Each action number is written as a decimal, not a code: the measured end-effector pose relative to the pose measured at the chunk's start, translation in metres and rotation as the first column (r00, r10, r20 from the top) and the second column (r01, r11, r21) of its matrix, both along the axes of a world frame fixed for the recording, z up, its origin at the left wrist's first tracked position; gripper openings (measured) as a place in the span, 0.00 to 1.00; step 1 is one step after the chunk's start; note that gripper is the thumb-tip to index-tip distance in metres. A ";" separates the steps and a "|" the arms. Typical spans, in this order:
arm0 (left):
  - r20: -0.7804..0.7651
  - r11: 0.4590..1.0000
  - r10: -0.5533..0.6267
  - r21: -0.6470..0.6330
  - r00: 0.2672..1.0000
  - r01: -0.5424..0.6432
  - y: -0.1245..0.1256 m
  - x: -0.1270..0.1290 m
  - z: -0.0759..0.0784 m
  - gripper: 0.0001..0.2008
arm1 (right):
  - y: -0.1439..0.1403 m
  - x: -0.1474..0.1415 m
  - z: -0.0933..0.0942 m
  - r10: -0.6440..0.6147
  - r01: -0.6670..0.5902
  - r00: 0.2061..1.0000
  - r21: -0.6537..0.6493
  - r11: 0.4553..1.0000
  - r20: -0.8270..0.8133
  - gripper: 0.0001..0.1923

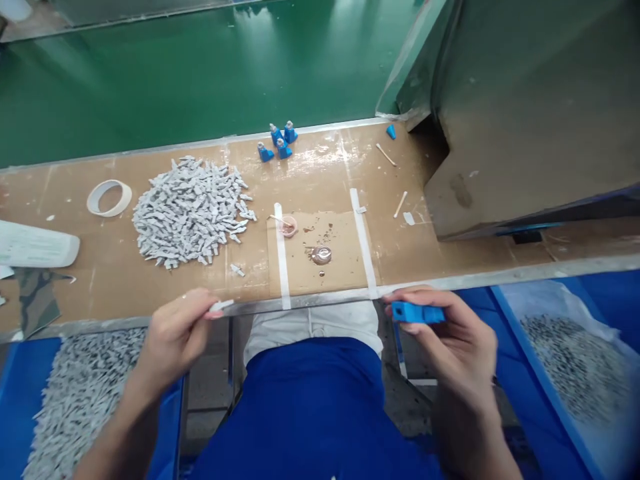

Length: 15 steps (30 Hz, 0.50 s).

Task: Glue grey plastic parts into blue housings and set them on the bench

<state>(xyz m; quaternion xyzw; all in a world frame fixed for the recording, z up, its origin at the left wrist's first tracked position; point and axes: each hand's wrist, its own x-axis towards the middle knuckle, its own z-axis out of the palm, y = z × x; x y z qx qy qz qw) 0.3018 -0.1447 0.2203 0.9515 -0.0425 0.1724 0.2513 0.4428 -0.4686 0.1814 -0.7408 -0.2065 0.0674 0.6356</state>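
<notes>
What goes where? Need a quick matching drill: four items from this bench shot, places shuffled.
Items:
1. blue block
2. tape roll
3. grey parts pile
4. small grey piece

Places:
A. middle of the bench, right of the tape roll
B. in the right hand
C. far left of the bench
D. at the left hand fingertips

Pairs: 1-B, 2-C, 3-A, 4-D

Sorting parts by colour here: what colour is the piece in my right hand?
Blue block, held in the right hand; head view.
</notes>
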 end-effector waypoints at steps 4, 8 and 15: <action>0.014 0.989 -0.118 -0.094 0.993 0.118 -0.015 0.002 -0.019 0.07 | 0.011 -0.002 -0.015 0.097 -0.013 0.978 0.414 0.910 -0.183 0.14; 0.035 0.987 -0.059 -0.146 0.998 0.063 -0.031 0.013 -0.025 0.06 | 0.017 0.004 -0.023 0.069 0.037 0.979 0.502 0.864 -0.191 0.21; 0.024 0.976 0.060 -0.212 0.998 -0.053 -0.022 0.013 -0.036 0.05 | 0.000 0.004 -0.020 0.069 0.052 0.976 0.534 0.844 -0.205 0.22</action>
